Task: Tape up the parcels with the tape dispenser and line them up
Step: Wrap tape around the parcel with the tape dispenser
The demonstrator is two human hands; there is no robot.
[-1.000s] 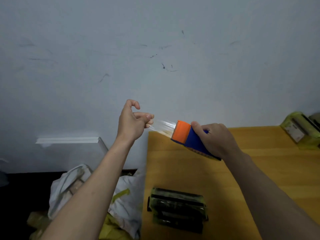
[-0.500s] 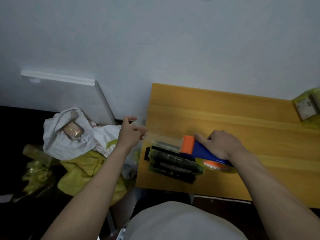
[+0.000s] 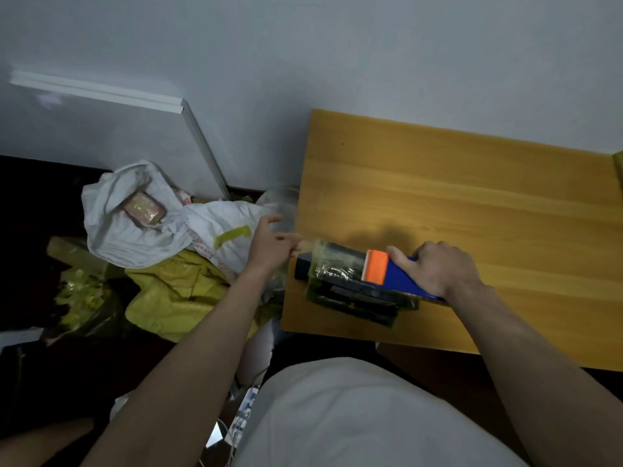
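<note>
On the yellow wooden table (image 3: pixel 472 183), the dark flat parcel wrapped in greenish film (image 3: pixel 350 291) lies at the near left corner, the right hand (image 3: pixel 438 267) gripping the blue-and-orange tape dispenser (image 3: pixel 387 273) on it while the left hand (image 3: pixel 269 246) pinches the clear tape's (image 3: pixel 332 252) end just off the table's left edge.

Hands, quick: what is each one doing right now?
Left hand: pinches the clear tape end at the parcel's left edge.
Right hand: grips the tape dispenser.
</note>
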